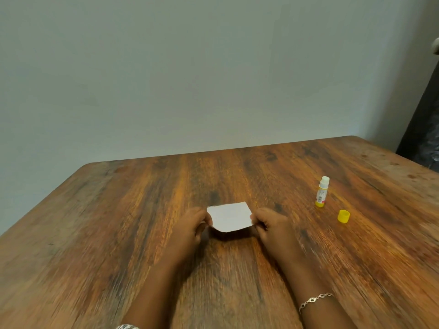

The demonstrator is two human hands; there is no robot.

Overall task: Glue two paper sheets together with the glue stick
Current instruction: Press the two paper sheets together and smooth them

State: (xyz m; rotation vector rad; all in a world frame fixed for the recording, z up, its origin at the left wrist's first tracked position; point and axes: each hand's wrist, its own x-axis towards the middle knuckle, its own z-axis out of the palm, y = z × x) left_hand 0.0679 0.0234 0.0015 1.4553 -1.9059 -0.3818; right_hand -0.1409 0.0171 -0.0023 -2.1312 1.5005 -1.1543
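A small white paper sheet (pixel 230 216) is held just above the wooden table (pixel 118 222), its near edge lifted and casting a shadow. My left hand (pixel 190 227) pinches its left edge and my right hand (pixel 270 225) pinches its right edge. I cannot tell whether one sheet or two lie together. The glue stick (pixel 322 191) stands upright and uncapped to the right, white with a yellow base. Its yellow cap (pixel 343 216) lies on the table just in front of it, apart from both hands.
A plain pale wall rises behind the table's far edge. A dark object (pixel 425 129) stands beyond the table's far right corner. A bracelet is on each wrist.
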